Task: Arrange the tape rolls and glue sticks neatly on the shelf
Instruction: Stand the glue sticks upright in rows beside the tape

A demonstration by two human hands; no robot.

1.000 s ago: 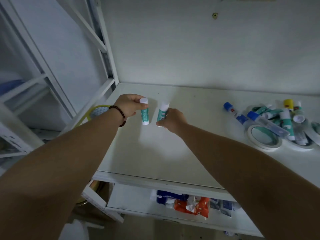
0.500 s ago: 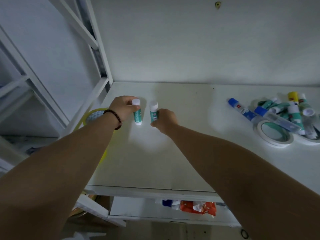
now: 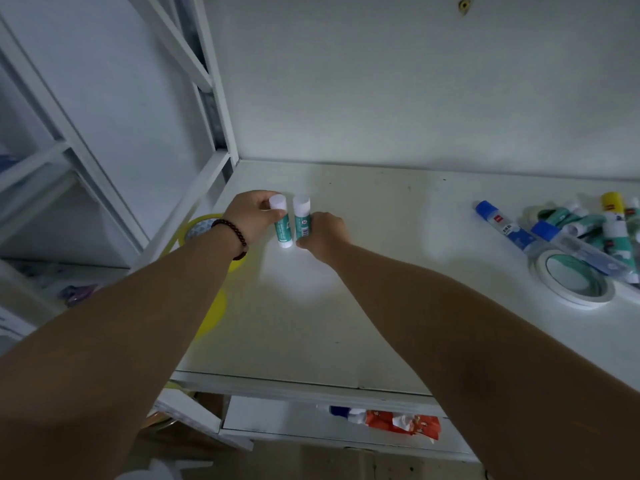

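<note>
Teal white-capped glue sticks [image 3: 283, 223] [image 3: 301, 218] upright, touching, frame centre; left hand [image 3: 251, 216], right hand [image 3: 323, 233] fingers curled round each; bare white shelf [image 3: 381, 271] rightward.

The shelf [image 3: 363, 306] has a smooth, matt white painted top with a few small dark specks. The 2 upright glue sticks [image 3: 292, 223] look like smooth plastic, with matt white caps and teal printed labels. The tape roll [image 3: 573, 282] has a glossy white rim. The bead bracelet [image 3: 233, 237] is dark and shiny. The wall [image 3: 415, 81] is matt, faintly rough.
</note>
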